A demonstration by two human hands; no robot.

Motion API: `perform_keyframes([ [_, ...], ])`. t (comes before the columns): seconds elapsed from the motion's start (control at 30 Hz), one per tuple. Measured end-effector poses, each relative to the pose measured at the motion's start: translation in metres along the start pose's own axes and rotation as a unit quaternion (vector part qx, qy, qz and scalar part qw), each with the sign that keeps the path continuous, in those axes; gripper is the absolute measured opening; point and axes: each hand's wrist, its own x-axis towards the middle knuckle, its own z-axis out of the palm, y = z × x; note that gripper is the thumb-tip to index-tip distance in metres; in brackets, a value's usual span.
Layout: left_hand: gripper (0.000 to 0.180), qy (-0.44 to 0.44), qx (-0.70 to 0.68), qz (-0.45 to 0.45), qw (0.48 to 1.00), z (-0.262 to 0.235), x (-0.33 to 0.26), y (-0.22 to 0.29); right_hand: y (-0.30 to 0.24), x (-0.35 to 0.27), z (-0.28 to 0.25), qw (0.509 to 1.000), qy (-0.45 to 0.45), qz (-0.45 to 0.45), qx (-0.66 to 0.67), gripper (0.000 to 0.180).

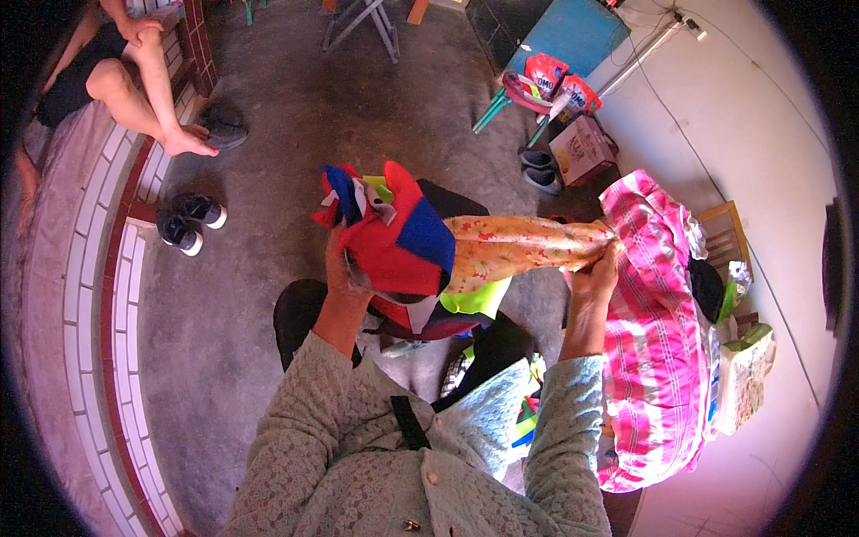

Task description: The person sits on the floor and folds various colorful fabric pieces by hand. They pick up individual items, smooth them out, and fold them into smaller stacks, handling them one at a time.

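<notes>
A red-and-blue cloth bundle, with smaller lime and pale pieces at its top, is held up in front of the wearer's torso, near the centre of the view. The left hand grasps it from its left side, the fingers largely hidden by the fabric. From the bundle's right side extends an orange patterned cloth, drawn out sideways and narrowing toward the right hand, which is clenched on its gathered far end; whether the two fabrics are joined cannot be told. Below them shows a lime-yellow piece of cloth. Just beside the right hand, a pink plaid cloth hangs in a long drape, with a slatted wooden frame partly visible behind it. Farther off, near the wall, are a pair of dark slippers, a pink carton, and red packages on a green-legged stool, with a blue panel beyond. On the left, dark shoes with white soles stand on the grey floor near a white-tiled ledge; above them, the bare legs of a seated person reach down toward another dark shoe.
</notes>
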Motion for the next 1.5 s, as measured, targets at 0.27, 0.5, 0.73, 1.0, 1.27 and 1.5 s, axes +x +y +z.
perform_keyframes([
  [0.27,0.039,0.057,-0.017,-0.041,0.997,-0.02,-0.001,0.002,0.016,0.022,-0.045,0.998,0.011,-0.048,-0.024,0.041],
  [0.5,0.036,-0.028,-0.022,-0.024,0.999,-0.031,0.003,0.009,0.03,0.02,-0.037,0.996,0.061,-0.062,-0.036,0.032],
  [0.73,0.034,0.019,0.014,-0.044,0.999,-0.038,0.004,0.008,0.044,0.036,-0.095,0.995,0.074,-0.047,-0.045,0.03],
  [1.0,0.037,0.065,0.008,-0.031,0.997,-0.04,0.003,0.01,0.054,0.021,-0.084,0.994,0.101,-0.026,-0.039,0.034],
  [1.27,0.046,0.019,0.016,-0.077,0.997,-0.04,-0.006,-0.002,0.07,-0.078,0.048,0.96,-0.06,0.023,-0.272,0.01],
  [1.5,0.038,0.151,0.065,-0.157,0.974,-0.045,-0.007,-0.018,0.104,-0.135,0.09,0.975,-0.152,0.095,-0.132,0.023],
])
